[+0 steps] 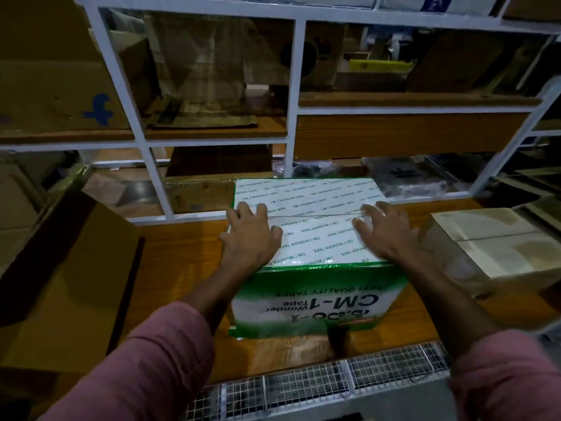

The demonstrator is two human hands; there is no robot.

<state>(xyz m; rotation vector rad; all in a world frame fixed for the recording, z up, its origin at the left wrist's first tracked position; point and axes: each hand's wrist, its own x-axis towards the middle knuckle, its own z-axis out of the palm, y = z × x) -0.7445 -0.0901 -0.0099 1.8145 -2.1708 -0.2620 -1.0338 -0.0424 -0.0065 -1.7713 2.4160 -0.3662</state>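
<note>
A green-and-white tape carton (317, 238) stands on the wooden counter (179, 262), its printed front face turned toward the person and its lettering upside down from where they stand. Both bare hands lie on top of it. The left grip (252, 237) rests flat on the left part of the lid, fingers straight and spread, reaching past the seam where the two flaps meet, with the outer edge of the hand at the carton's left rim. The right grip (385, 232) lies on the right part of the lid, also apart, fingers fanned out and angled toward the middle of the seam. Neither hand curls round anything; they only press on the closed flaps. Pink sleeves (158, 357) cover both forearms nearer the person than the carton.

Left of the carton, well apart from it, an open brown cardboard box (73, 268) sits tilted. Right of the carton, near its side, lies a brown box sealed with tape (491, 247). Behind the carton rises a white-framed shelf rack (293, 86) stacked with dim cardboard and packets. In front of the carton, below the counter's edge, runs a strip of wire mesh (349, 378).
</note>
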